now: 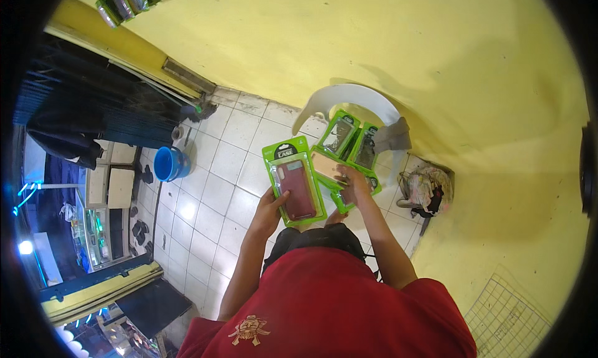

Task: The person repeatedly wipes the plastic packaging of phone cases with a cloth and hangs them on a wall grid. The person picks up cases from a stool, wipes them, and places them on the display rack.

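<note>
My left hand point(270, 209) grips the lower left edge of a maroon phone case package point(297, 189), a clear blister pack with a green border, its thumb across the front. To the right, my right hand point(355, 184) has its fingers on a beige phone case package point(325, 165), holding it by its right side; its underside is hidden. Beyond it, a grey phone case package point(338, 134) and a dark phone case package point(364, 148) lie at the white plastic chair point(352, 90). Another maroon case package point(346, 198) shows partly beneath my right hand.
A grey cloth point(393, 134) hangs over the chair's right side. A cloth-filled bin point(426, 189) stands in the right corner. On the tiled floor point(219, 189), a blue bucket point(169, 164) stands left. A wire grid point(507, 318) is lower right; several packages point(126, 3) hang upper left.
</note>
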### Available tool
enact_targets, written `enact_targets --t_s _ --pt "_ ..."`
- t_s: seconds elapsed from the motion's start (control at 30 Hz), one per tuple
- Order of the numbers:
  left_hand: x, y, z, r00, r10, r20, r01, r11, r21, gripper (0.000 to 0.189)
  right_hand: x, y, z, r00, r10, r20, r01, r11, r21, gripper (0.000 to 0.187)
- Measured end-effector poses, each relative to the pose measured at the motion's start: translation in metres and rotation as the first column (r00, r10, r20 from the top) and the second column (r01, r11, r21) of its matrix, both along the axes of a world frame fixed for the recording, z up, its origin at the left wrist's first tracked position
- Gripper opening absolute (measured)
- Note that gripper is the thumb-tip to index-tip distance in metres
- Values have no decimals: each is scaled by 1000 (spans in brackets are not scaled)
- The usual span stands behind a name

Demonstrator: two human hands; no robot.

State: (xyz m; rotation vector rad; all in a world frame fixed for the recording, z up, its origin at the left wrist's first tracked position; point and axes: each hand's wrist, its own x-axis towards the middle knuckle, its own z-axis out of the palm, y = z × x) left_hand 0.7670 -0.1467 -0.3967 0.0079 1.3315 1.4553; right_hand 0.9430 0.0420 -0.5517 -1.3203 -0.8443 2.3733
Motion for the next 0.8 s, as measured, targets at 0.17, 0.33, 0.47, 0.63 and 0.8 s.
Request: enact_targets --t_s 0.17,0.33,0.47,0.63,0.8 --pt "-33 -19 14 995 -67 -74 70 997 35 36 -34 -57 110 972 215 -96 -186 951 247 36" --pt "-92 -56 28 961 -185 -205 200 978 52 37 -92 -108 153 945 271 181 -320 673 666 35" --pt "-147 -97 38 979 -107 -176 135 978 158 29 -147 -149 170 963 195 184 -268 668 695 24" --pt "-217 -151 45 961 29 -276 31 977 210 16 -221 -184 184 965 226 132 -255 697 670 17" --pt "-282 -182 50 913 192 -359 -115 968 225 8 -308 -202 201 934 355 44 -287 670 684 14"
